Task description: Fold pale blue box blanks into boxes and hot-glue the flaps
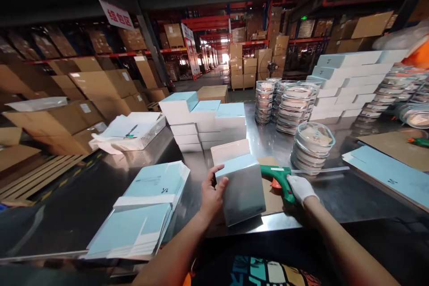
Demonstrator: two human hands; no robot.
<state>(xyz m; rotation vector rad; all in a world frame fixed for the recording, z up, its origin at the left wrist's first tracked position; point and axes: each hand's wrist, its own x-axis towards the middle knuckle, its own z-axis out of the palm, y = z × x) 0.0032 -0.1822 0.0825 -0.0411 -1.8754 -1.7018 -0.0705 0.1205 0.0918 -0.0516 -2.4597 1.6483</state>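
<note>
Two hands work at the near edge of a broad stainless-steel table (335,196), its brushed top dull and reflective, with warehouse racking of brown cartons behind. Across the far side stand stacks of made-up pale blue boxes (204,120) and a longer white-and-blue row (348,82), all crisp and rectangular, with columns of round clear-lidded tins (291,105) between them. At the near left lie piles of flat, unfolded blue box sleeves (147,212), smooth card fanned slightly. Just ahead of the body stands the box in hand (241,190), a squarish carton with a pale blue top and grey-looking side, its lid flap raised at the back, sitting on a brown card sheet (272,199). The bare left hand (212,194) is curled against the box's left face, thumb on the top edge and fingers wrapping the side, so it is the nearer hand. Immediately right of the box, the white-gloved right hand (300,189) is closed round the grip of a green glue gun (279,176), whose long axis runs left to right with the nozzle end toward the box and a clear glue stick (318,170) trailing out to the right.
</note>
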